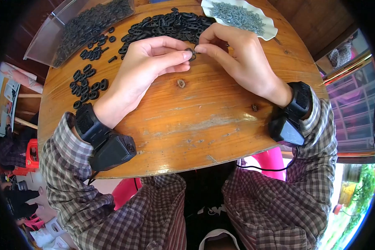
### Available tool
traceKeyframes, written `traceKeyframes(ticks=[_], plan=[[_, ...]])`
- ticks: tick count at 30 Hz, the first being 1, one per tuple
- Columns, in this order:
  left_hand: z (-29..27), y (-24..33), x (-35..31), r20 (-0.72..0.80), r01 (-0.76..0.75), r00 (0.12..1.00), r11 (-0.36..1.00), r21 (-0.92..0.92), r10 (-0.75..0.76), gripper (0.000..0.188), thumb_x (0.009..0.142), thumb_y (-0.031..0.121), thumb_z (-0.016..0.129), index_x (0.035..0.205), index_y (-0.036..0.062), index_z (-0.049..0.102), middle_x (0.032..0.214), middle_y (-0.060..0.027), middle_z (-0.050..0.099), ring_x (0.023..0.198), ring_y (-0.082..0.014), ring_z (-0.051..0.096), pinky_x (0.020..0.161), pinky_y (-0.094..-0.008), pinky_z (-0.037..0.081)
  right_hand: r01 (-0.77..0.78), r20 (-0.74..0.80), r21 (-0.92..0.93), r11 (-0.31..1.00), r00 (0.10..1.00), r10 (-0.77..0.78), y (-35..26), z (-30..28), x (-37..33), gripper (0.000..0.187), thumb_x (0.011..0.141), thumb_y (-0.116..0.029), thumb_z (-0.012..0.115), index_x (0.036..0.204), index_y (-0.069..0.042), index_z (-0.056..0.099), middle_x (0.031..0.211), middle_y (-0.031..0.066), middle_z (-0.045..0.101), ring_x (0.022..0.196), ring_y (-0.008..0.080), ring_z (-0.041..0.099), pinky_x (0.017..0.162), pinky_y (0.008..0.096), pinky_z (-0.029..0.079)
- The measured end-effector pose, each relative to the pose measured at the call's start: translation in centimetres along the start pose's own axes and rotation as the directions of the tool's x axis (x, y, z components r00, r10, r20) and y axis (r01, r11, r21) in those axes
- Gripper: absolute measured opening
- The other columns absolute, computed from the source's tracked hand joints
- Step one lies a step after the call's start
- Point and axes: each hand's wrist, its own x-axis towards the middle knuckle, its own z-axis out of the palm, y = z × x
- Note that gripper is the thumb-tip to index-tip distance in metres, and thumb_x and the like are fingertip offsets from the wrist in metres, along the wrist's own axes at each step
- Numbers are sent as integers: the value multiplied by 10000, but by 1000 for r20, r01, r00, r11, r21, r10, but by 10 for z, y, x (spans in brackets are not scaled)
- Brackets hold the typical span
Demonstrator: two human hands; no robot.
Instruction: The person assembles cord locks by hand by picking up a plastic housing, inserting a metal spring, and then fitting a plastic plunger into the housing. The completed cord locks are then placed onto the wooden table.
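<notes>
Above the far middle of the wooden table (187, 125), my left hand (143, 62) pinches a small black oval plastic piece (192, 55) between thumb and fingertips. The piece seems to have holes in it, like the ones in the pile. My right hand (246, 58) meets it from the other side, thumb and forefinger pinched together at the piece's edge. Whatever those fingers hold is too small to make out. Just beyond both hands lies a heap of similar black plastic pieces (166, 26).
A white wavy-rimmed plate (271, 34) of small silvery screws (237, 16) stands at the far right. At the far left is a clear plastic bin (39, 51) of black pieces. Several loose pieces (84, 85) lie left of my left hand. Black devices (112, 152) are strapped to both wrists.
</notes>
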Motion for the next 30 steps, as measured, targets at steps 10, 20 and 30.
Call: traceKeyframes(ticks=[10, 20, 30], plan=[[2, -1, 0, 43, -52, 998, 997, -51, 54, 200, 824, 111, 607, 972, -22, 587, 882, -93, 618, 808, -143, 609, 780, -250, 494, -156, 16, 205, 966, 988, 156, 6, 10, -3, 151, 886, -132, 536, 824, 4, 551, 645, -7, 508, 592, 35, 445, 527, 187, 370], [1, -6, 3, 45, -94, 995, 995, 11, 94, 170, 817, 87, 612, 941, -27, 596, 883, -89, 619, 812, -140, 610, 777, -240, 498, -270, -57, 296, 916, 953, 299, 22, -1, 2, 139, 858, -133, 566, 833, 3, 570, 672, 3, 553, 613, 37, 480, 551, 187, 392], [-2, -13, 9, 52, -275, 954, 793, 543, 295, 140, 740, 10, 645, 877, 30, 626, 762, 8, 606, 722, -50, 546, 588, -170, 411, -311, -277, -477, 822, 941, 195, 50, -40, 15, 142, 723, -69, 655, 833, 5, 604, 809, 158, 599, 716, 284, 584, 609, 336, 457]])
